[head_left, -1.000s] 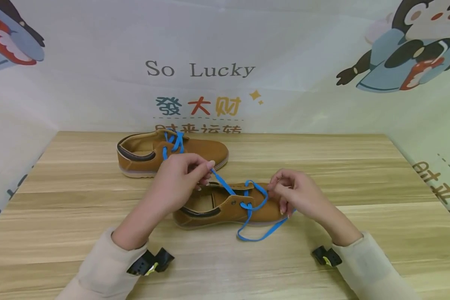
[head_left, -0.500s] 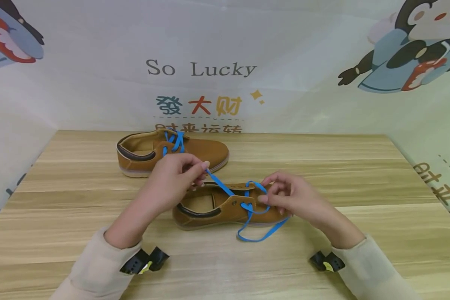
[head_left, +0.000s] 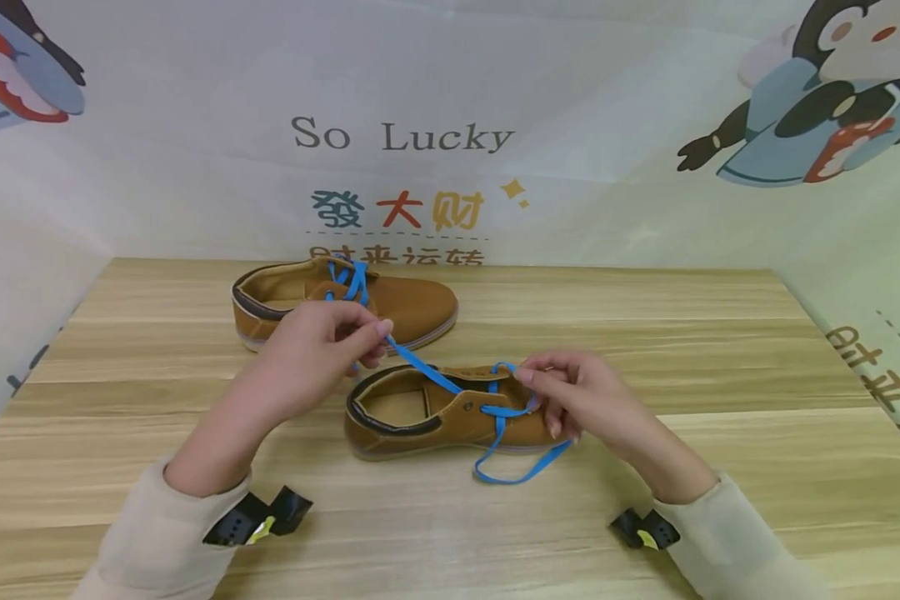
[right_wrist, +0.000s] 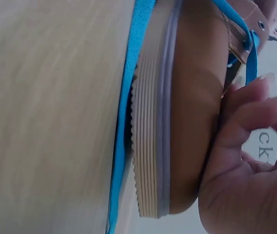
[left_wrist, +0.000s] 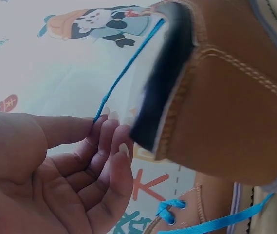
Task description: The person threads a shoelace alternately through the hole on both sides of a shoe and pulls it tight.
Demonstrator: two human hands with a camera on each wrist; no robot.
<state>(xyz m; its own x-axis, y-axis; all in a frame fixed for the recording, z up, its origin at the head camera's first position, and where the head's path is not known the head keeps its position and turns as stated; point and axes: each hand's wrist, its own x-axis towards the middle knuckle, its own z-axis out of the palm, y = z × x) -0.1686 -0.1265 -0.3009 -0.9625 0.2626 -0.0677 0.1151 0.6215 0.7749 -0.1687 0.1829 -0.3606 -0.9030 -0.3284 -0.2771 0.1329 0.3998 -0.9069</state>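
Note:
A brown shoe lies on the wooden table, toe to the right, with a blue shoelace threaded through some of its eyelets. Between thumb and fingertips, my left hand pinches one lace end, drawn taut up and left from the shoe's collar. My right hand is over the toe, its thumb and index finger pinching the lace loop by the front eyelets. In the right wrist view the lace runs to those fingertips. The other lace end droops onto the table along the near side of the shoe.
Behind stands a second brown shoe with blue lace crossed through its eyelets, partly hidden by my left hand. A printed white cloth rises at the table's back edge and both sides.
My left hand has moved left, pulling its lace end longer and tighter. The right hand has shifted left from the toe to the lace loop, which is now smaller.

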